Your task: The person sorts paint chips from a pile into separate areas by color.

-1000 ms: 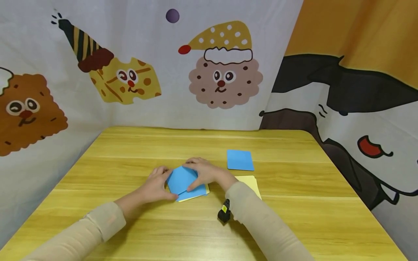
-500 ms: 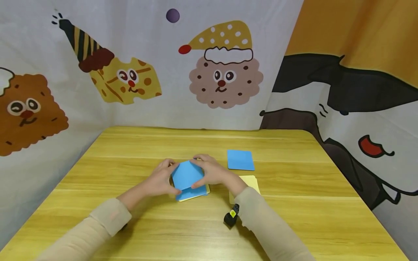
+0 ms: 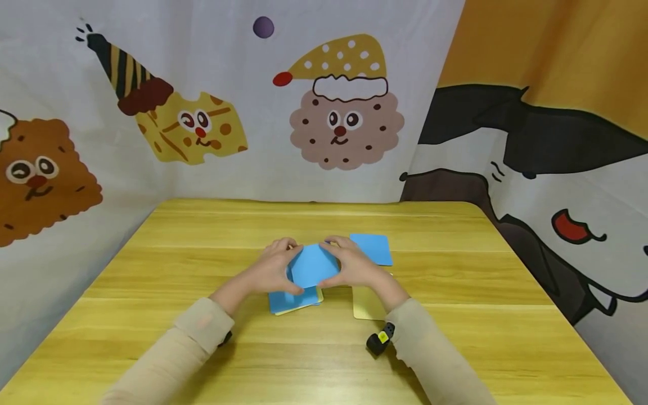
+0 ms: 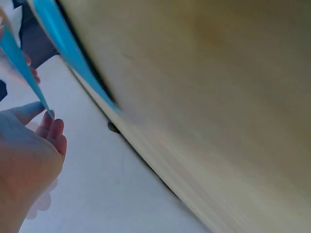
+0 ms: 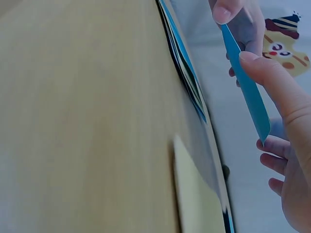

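My left hand [image 3: 277, 267] and right hand [image 3: 356, 264] pinched a blue card [image 3: 315, 266] by opposite sides, raised near the blue-and-yellow stack [image 3: 292, 300], probably to hold it steady. Right of that stack lay a yellow card [image 3: 365, 306], and farther beyond it another blue one [image 3: 374, 249], perhaps spaced for easy picking.

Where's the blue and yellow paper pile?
In the head view, the blue and yellow paper pile lies on the wooden table, left of the pale yellow paper, and shows below the held blue paper sheet.
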Tool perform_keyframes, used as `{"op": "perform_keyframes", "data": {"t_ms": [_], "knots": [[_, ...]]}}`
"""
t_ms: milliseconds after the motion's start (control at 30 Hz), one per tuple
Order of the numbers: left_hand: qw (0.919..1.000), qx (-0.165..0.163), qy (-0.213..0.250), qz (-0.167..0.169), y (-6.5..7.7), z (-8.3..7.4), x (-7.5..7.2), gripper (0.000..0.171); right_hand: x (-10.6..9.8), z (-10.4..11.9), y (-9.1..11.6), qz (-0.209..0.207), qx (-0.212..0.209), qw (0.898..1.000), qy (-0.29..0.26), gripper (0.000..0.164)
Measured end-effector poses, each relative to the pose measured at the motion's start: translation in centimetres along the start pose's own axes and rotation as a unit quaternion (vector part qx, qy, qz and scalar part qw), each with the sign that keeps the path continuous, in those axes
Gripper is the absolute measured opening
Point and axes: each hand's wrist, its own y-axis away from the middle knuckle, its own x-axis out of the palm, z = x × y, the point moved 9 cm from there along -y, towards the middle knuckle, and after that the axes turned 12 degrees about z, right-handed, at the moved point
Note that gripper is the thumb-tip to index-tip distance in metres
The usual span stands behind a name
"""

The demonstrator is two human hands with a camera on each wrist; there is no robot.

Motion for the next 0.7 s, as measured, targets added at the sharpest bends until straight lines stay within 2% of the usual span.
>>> {"op": "perform_keyframes", "data": {"t_ms": [133,300,500,700], "knots": [[0.9997,0.018,0.015,-0.001,-1.8,-1.2,-0.1,0.102,-1.0,-1.4,1.4,-0.022,0.013,1.000,-0.006,0.099],[0.9992,0.039,0.012,-0.003,-3.9,-2.7,-0.1,0.099,-2.1,-3.0,3.0,-0.040,0.023,0.999,-0.018,0.099],[0.9987,0.050,0.006,0.004,-6.1,-4.1,0.3,0.097,-3.1,-4.6,4.5,-0.058,0.033,0.998,0.000,0.098],[0.9983,0.050,0.020,0.023,-8.2,-4.9,1.0,0.097,-3.9,-6.2,5.7,-0.062,0.049,0.997,0.009,0.098]]}}
